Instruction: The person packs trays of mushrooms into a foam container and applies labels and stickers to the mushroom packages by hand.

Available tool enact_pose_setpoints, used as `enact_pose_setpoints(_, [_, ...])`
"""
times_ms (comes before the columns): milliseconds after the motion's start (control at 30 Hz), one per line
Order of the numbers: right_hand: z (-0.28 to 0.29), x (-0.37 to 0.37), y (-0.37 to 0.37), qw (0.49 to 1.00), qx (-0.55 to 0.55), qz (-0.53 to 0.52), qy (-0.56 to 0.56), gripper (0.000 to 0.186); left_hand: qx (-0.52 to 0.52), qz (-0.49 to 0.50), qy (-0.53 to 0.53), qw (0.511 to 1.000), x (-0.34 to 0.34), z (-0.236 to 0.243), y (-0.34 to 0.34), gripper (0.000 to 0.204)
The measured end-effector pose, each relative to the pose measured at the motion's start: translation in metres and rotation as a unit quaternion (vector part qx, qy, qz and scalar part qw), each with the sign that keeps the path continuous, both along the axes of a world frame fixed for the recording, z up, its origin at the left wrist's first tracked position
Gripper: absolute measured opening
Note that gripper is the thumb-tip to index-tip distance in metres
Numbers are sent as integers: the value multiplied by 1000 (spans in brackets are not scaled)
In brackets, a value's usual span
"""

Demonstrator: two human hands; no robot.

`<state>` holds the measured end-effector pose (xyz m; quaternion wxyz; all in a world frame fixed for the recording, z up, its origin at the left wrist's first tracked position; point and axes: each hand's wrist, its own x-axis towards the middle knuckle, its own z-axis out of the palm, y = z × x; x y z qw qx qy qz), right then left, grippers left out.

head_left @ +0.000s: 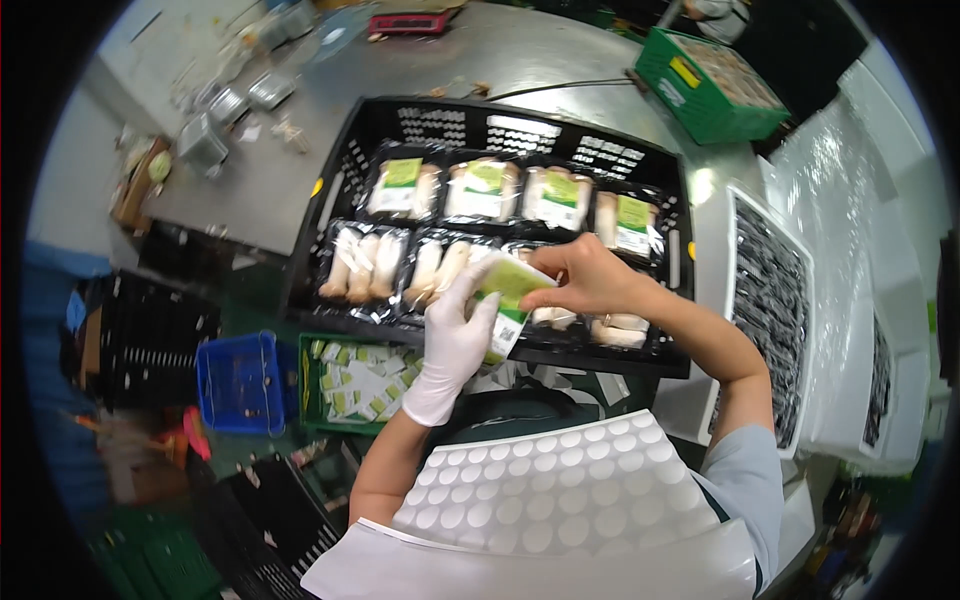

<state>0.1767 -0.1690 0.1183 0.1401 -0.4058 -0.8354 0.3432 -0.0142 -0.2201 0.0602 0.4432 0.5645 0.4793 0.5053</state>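
Note:
My left hand (450,345), in a white glove, grips a green-and-white printed card (505,320), whose upper part my bare right hand (580,280) pinches. Both are over the front of a black ventilated crate (520,110). In it lie several black trays of pale mushrooms (360,260) under film; the back-row packs (485,190) bear green-and-white labels. Some front-row packs are partly hidden by my hands. A white sheet of round stickers (540,490) lies across the lower view, close against my body.
A green crate of loose labels (365,390) and a blue basket (240,380) sit below left. White foam boxes (800,400) with dark contents stand right. The steel table (260,190) holds a red scale (410,25); a loaded green crate (700,105) and another person (715,12) are behind.

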Motion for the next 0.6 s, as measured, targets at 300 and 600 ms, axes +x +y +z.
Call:
enact_pose_setpoints(300, [-5, -79, 62, 991, 68, -79, 78, 26, -188, 4, -38, 982, -102, 9, -39, 30])
enact_pose_setpoints(600, [-96, -218, 101, 993, 80, 29, -79, 56, -90, 201, -122, 968, -188, -11, -98, 27])
